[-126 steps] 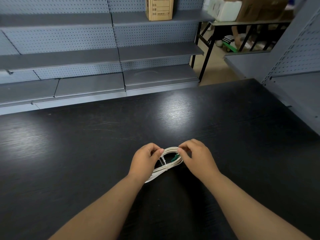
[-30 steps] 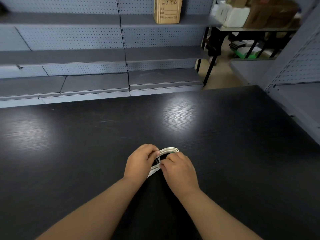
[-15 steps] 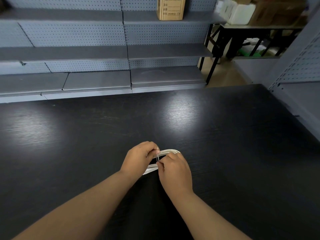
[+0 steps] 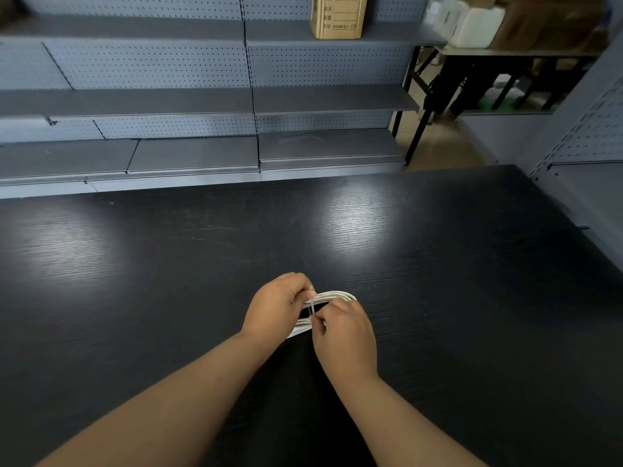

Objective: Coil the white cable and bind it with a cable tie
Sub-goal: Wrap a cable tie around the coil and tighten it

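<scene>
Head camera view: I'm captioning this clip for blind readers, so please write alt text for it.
Two bare hands hold a coiled white cable just above a black table: the left hand grips the coil while the right hand pinches a thin white cable tie crossing it. Grey pegboard shelves stand behind, with a cardboard box on top.

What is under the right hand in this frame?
The right hand covers the near right part of the white cable coil, pinching the cable tie across it. Beneath is the black table. The coil's covered part cannot be seen.
</scene>
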